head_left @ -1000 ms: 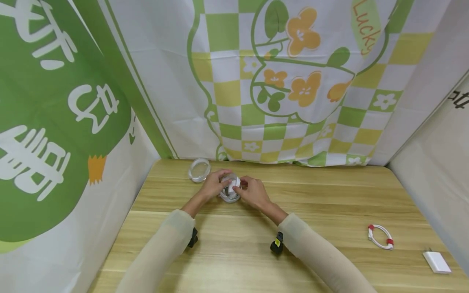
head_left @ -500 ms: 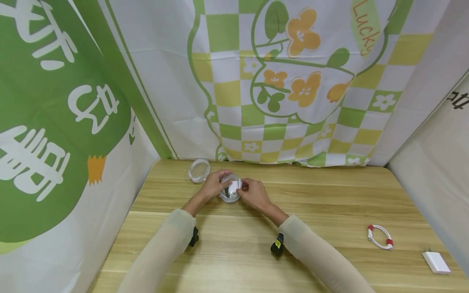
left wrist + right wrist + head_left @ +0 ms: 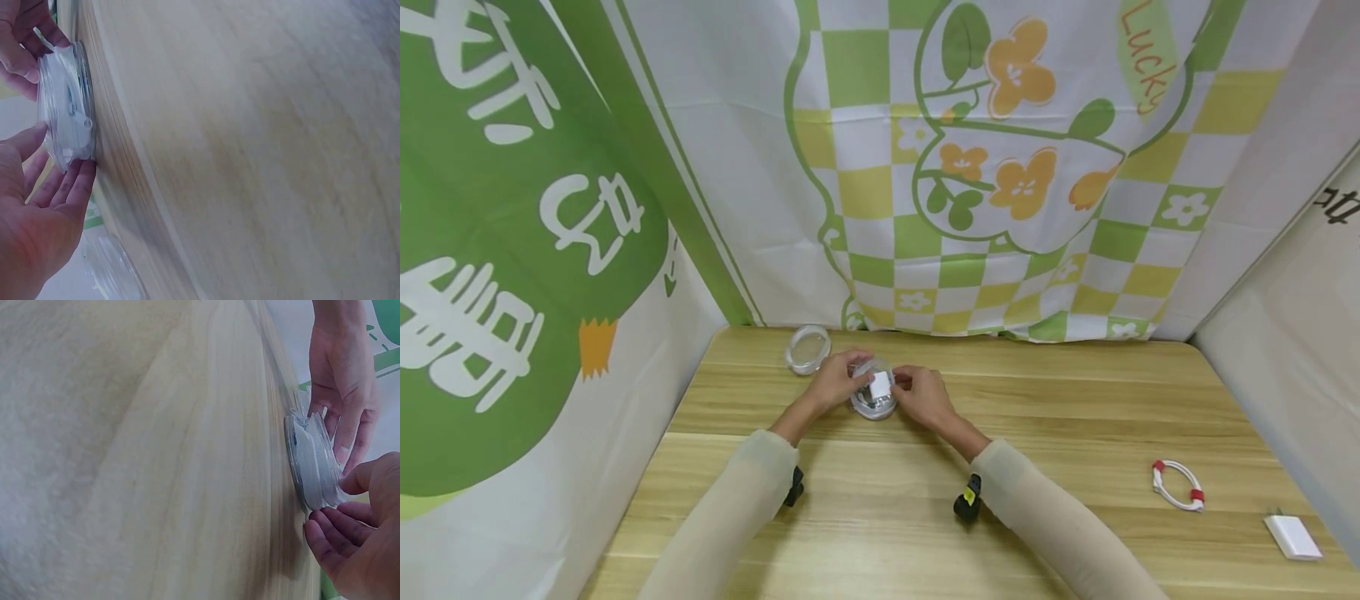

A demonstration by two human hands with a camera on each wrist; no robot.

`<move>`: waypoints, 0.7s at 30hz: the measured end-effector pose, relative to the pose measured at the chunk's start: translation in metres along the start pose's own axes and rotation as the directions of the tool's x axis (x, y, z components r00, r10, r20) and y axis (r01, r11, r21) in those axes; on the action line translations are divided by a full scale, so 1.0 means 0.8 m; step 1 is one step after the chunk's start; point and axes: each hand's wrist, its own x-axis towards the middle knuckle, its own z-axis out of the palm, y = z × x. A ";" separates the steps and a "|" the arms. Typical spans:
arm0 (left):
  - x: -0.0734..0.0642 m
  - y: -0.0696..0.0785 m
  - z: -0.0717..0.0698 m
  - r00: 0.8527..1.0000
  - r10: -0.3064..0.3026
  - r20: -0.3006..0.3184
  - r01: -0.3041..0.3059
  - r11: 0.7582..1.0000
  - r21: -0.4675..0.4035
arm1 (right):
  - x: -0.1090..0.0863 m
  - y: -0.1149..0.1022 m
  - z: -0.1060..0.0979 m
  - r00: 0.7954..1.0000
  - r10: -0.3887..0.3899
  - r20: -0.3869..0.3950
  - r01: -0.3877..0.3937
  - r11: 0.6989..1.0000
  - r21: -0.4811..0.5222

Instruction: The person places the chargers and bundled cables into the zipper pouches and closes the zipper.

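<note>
Thumbs and fingers bent partly closed, the left hand (image 3: 837, 381) and right hand (image 3: 927, 397) grip opposite edges of a clear round case (image 3: 874, 409) holding a white block (image 3: 880, 385), just below the head view's centre, with another clear case (image 3: 808, 367) left of centre and a cable loop (image 3: 1197, 495) and white charger (image 3: 1294, 537) lower right.
</note>
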 end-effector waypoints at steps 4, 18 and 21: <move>-0.002 0.003 0.000 1.000 -0.013 -0.013 0.013 1.000 0.004 | 0.004 0.005 -0.002 1.000 -0.019 0.012 0.019 0.999 -0.037; -0.014 0.012 0.004 0.999 -0.013 -0.035 0.014 1.000 0.028 | 0.019 0.011 -0.023 0.996 -0.084 0.035 0.088 0.990 -0.112; -0.016 0.014 0.006 0.999 -0.006 -0.049 0.009 0.998 0.067 | 0.022 0.011 -0.027 0.995 -0.077 0.058 0.083 0.989 -0.123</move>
